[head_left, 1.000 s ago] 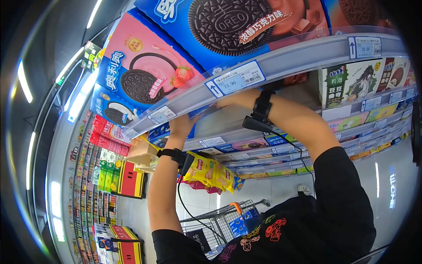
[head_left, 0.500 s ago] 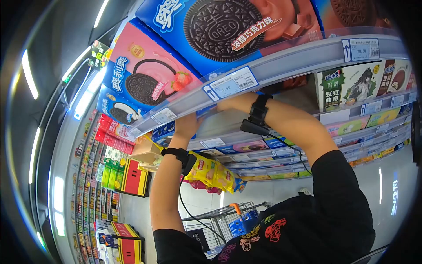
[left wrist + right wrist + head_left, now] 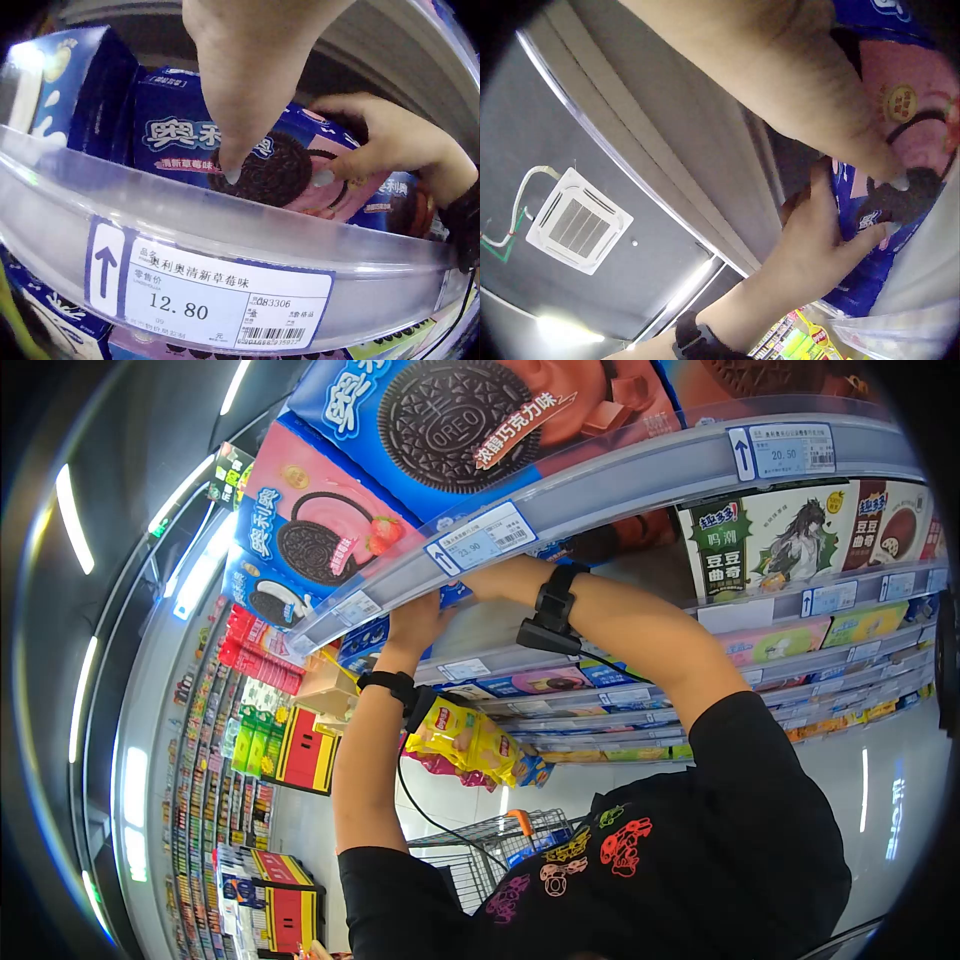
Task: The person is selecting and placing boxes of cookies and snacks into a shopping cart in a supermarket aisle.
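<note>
Under the upper shelf's front rail, both hands are at a blue-and-pink Oreo strawberry cookie box (image 3: 281, 169) on the shelf below. My left hand (image 3: 415, 622) has its thumb on the box front, and its fingers go round behind the box's end in the right wrist view. From the other side my right hand (image 3: 386, 135) grips it, thumb on the front and fingers over the top edge. A dark blue box (image 3: 82, 86) stands beside it in the left wrist view. The head view hides most of the held box behind the rail.
A clear shelf lip with a 12.80 price tag (image 3: 210, 289) runs in front of the box. Large Oreo boxes (image 3: 330, 525) stand on the shelf above. White-and-green cookie boxes (image 3: 760, 540) are at right. Yellow snack bags (image 3: 465, 740) hang below, near a shopping cart (image 3: 490, 840).
The head view has shifted, so the shelf and its boxes sit further left and less of the cart shows. Both hands stay in the same shelf space, with only slight movement.
</note>
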`<state>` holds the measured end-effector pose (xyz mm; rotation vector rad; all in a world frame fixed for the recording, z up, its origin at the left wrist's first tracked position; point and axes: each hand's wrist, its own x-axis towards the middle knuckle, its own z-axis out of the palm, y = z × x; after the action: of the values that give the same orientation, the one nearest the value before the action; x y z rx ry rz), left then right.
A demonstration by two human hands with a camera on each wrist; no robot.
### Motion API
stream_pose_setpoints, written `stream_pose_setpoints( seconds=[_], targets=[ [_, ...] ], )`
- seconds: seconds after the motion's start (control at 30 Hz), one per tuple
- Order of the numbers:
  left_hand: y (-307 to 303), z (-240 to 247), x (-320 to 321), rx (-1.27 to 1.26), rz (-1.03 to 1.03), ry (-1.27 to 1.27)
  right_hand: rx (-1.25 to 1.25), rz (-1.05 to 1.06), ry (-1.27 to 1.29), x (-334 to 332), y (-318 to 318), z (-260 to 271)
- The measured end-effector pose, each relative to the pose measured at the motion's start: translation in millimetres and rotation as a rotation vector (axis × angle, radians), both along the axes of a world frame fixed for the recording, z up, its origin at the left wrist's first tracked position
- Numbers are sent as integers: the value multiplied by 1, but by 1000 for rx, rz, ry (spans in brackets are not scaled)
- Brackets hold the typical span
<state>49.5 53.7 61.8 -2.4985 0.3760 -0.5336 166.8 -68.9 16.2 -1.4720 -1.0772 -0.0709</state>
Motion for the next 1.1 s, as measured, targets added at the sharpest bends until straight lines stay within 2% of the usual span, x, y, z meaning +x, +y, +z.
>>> stream_pose_setpoints(
  seconds=[0.1,0.33,0.4,0.53,0.7,0.8,0.87,0.97,1.1],
  targets=[
    [-7,4,-5,89,-12,-60,-98,-15,-153,-10,-17,14],
    [-19,3,-24,85,140,-108,-417,-127,-709,-45,-67,46],
    [-24,8,-34,61,231,-76,-456,-143,-802,-52,-73,52],
    [-44,20,-60,46,214,-163,-504,-93,-843,-64,-82,60],
    [-48,8,-93,-159,137,-165,-476,-264,-930,-106,-91,59],
    [-42,-4,-108,-126,60,-317,-380,-350,-1082,-126,-89,51],
    [-42,1,-126,-115,7,-363,-362,-329,-1106,-138,-89,55],
    [-20,-7,-148,65,-37,-388,-368,-262,-1154,-161,-89,57],
    [-3,-20,-191,33,-97,-371,-317,-201,-1236,-193,-72,55]
  ],
)
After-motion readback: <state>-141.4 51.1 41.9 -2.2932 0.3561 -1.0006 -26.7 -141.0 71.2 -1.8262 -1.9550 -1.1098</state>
